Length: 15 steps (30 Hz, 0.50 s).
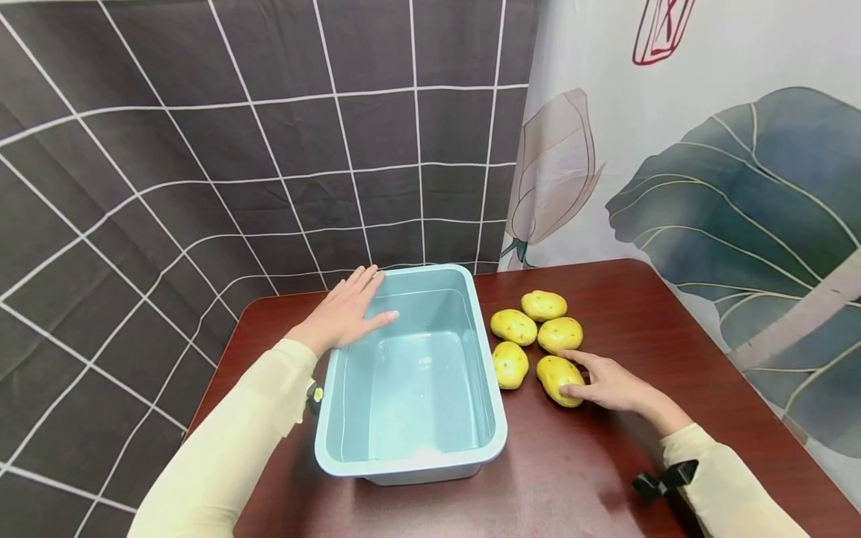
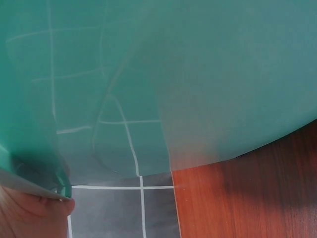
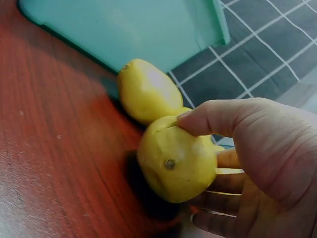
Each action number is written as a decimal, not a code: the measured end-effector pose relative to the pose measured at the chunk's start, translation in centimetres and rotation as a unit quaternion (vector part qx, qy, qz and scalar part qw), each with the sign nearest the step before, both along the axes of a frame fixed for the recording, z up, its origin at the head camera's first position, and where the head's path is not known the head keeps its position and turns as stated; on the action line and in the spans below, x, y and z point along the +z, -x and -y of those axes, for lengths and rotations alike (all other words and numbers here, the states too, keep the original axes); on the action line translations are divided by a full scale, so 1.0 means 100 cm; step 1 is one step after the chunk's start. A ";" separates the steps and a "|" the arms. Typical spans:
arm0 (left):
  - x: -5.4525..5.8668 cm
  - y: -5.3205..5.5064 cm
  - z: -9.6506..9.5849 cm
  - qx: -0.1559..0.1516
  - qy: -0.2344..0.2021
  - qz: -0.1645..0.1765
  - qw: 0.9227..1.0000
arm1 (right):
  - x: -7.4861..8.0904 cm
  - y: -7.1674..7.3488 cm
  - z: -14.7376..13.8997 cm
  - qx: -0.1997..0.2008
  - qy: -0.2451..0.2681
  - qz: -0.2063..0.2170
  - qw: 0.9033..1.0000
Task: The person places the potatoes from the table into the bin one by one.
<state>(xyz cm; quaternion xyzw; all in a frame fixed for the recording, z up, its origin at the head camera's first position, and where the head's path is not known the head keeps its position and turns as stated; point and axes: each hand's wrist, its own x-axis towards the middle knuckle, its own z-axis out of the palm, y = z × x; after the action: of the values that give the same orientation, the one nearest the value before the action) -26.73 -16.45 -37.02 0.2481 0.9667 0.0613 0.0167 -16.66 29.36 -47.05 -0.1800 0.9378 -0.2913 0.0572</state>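
Note:
My left hand (image 1: 343, 310) rests on the left rim of a light blue plastic basin (image 1: 424, 392), its fingers straight and pointing toward the back. In the left wrist view part of that hand (image 2: 34, 213) shows at the lower left, beside the basin's wall (image 2: 223, 84). To the right of the basin, my right hand (image 1: 608, 381) holds a yellow potato (image 1: 555, 379) between thumb and fingers. The right wrist view shows the thumb (image 3: 208, 119) on top of this potato (image 3: 173, 163), with the other fingers around its far side.
Several more yellow potatoes (image 1: 513, 327) lie close together between the basin and the right hand, one potato (image 1: 510, 365) right beside the basin's wall. All stand on a reddish-brown wooden table (image 1: 538, 478). A dark grid-patterned cloth (image 1: 282, 142) hangs behind and to the left.

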 end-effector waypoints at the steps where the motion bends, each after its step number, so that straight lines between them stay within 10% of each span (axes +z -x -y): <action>1: 0.000 0.000 0.000 0.000 0.000 0.000 1.000 | 0.001 0.000 -0.001 0.005 0.002 0.003 1.000; 15: 0.005 -0.003 -0.002 -0.003 0.003 0.007 1.000 | -0.012 0.003 0.020 0.003 0.010 -0.024 1.000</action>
<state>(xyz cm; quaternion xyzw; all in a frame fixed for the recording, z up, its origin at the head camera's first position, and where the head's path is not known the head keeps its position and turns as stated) -26.42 -16.29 -36.47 0.2510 0.9659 0.0597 0.0240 -16.95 27.38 -48.25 -0.1903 0.9355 -0.2958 0.0342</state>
